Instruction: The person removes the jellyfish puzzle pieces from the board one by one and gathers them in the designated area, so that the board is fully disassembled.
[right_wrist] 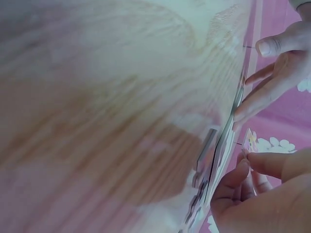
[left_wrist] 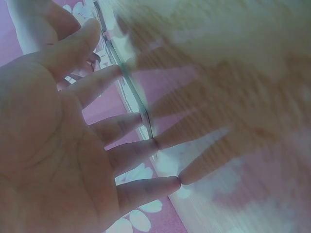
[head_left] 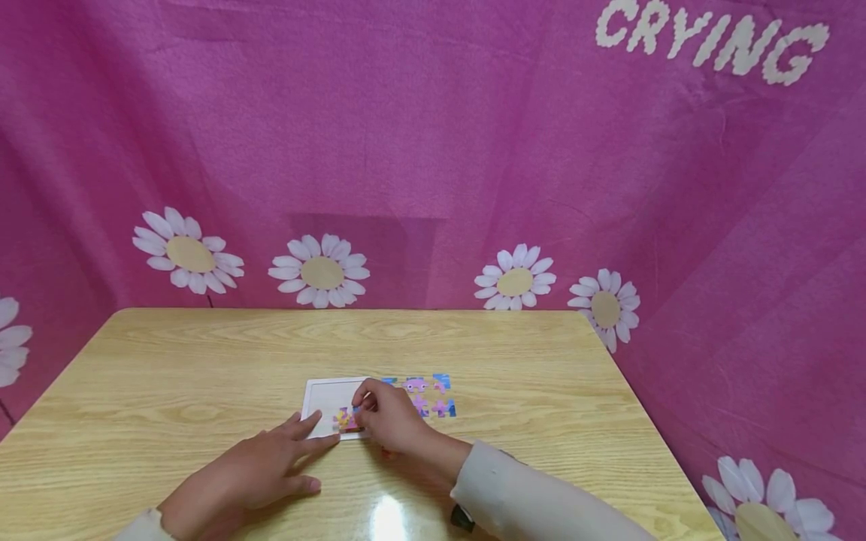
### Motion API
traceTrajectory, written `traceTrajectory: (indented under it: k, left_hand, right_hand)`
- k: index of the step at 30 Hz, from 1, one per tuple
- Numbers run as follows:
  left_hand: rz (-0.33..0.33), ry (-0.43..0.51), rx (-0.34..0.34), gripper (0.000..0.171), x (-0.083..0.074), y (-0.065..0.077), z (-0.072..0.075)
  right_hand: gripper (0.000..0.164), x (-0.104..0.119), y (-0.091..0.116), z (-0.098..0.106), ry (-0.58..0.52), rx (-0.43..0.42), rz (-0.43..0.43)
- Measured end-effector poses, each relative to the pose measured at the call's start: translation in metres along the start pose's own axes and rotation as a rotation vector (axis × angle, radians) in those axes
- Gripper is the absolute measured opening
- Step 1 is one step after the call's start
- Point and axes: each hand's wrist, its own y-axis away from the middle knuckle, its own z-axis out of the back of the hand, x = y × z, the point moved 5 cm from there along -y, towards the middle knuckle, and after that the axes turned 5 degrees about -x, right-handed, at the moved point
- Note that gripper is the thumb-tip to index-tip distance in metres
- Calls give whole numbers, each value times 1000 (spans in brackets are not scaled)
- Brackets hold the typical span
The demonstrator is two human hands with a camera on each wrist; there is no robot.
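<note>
A white puzzle tray [head_left: 325, 394] with a raised border lies on the wooden table. My left hand [head_left: 260, 467] rests flat at its lower left corner, fingers straight and spread, fingertips on the tray's edge. Over the tray's right part, my right hand [head_left: 392, 421] pinches a small jigsaw piece [right_wrist: 249, 139] between thumb and forefinger; the right wrist view shows it tilted up. Yellow and pink colouring shows beside those fingertips in the head view. More jigsaw pieces [head_left: 441, 382], blue and pink, lie to the right of the tray, partly hidden behind my right hand.
The light wooden table [head_left: 203, 361] reaches back to a magenta cloth [head_left: 406, 135] printed with white daisies. A small dark object [head_left: 462, 518] shows under my right sleeve near the front. A bit of red [head_left: 389, 454] peeks out below my right hand.
</note>
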Motion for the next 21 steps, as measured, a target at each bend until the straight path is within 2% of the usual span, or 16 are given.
traceTrajectory:
  k: [5,11,21]
  left_hand:
    - [2,-5,9,63,0,0,0]
    - [35,6,33,64,1,-1,-1]
    - [45,7,29,62,1,-1,-1]
  right_hand:
    - [12,-3,5,8,-3,11,-15]
    - [8,-8,14,17,4,15,-5]
    - [9,-15,26,31,-28,-10,19]
